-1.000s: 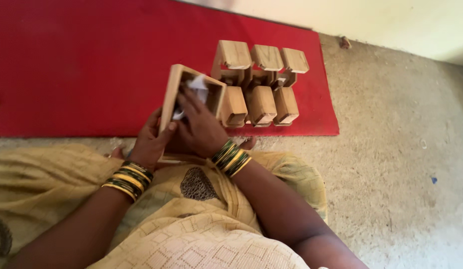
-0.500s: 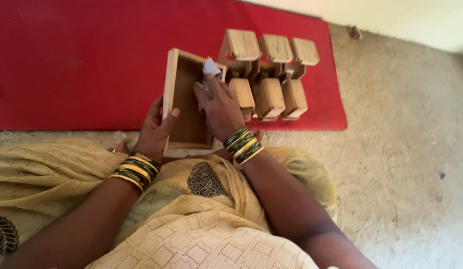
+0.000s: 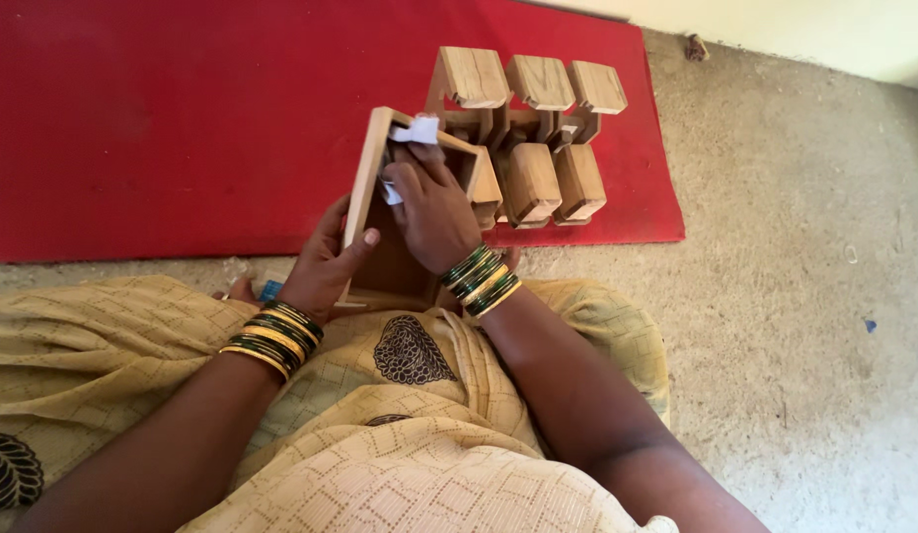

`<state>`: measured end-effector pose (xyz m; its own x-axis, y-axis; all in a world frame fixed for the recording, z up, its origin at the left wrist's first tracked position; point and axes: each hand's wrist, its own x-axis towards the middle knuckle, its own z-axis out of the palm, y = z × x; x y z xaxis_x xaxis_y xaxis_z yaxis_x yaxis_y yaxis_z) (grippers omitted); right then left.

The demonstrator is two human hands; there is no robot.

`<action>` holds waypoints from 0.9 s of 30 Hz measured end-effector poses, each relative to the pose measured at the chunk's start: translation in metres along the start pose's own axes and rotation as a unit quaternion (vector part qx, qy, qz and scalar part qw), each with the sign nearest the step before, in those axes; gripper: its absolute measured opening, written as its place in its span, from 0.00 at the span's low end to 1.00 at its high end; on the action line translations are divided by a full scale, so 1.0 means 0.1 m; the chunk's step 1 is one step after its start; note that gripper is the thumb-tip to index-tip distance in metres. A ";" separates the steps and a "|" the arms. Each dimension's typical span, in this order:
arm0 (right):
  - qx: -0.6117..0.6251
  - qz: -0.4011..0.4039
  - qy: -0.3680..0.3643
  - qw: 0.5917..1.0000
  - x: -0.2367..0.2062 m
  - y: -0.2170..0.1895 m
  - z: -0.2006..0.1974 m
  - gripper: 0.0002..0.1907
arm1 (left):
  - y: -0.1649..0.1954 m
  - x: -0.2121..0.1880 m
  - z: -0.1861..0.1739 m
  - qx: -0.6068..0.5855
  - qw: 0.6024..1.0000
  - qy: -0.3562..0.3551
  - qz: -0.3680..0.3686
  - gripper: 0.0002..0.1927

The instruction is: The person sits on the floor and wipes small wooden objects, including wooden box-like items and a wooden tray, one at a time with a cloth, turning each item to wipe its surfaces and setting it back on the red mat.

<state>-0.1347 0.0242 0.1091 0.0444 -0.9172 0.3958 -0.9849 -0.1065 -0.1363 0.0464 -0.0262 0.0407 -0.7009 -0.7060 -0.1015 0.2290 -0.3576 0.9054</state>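
Red mat [image 3: 183, 118] fills the upper left of my view over the rough grey floor [image 3: 804, 326], and I see it larger than a second ago, since the head has dipped closer. On its right end stands the row of small wooden pieces [image 3: 533, 128], three above and three below, the nearest just beside the box. Wooden box [image 3: 390, 266], open and shallow, is propped on the lap with its far edge over the mat; it has tilted up a little since the earlier views. Inside it I see only the right hand and a white cloth, nothing else stored. Left hand [image 3: 326, 262] clasps the box's left wall, thumb over the rim. Right hand [image 3: 434, 212] has slid from the middle of the box up to its far corner, its grip clenched on the crumpled white cloth [image 3: 412, 133], which pokes over the rim; I judge the wiping has moved on to the upper inside wall
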 end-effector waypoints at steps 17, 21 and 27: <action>-0.029 -0.017 0.004 0.999 0.06 -0.20 -0.21 0.23 | 0.08 -0.01 0.06 -0.039 0.999 0.017 -0.019 0.33; 0.121 -0.020 -0.048 0.991 0.01 -0.39 -0.24 0.19 | 0.29 -0.05 0.06 -0.061 0.996 0.041 -0.044 0.32; 0.225 0.010 -0.181 0.957 -0.17 -0.79 -0.31 0.14 | 0.60 0.04 -0.09 -0.061 0.993 0.083 0.054 0.31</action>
<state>-0.0628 0.0596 0.1414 0.1623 -0.9849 0.0597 -0.8178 -0.1682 -0.5504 0.0632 -0.0559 0.0908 -0.5485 -0.8320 -0.0828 0.3837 -0.3385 0.8592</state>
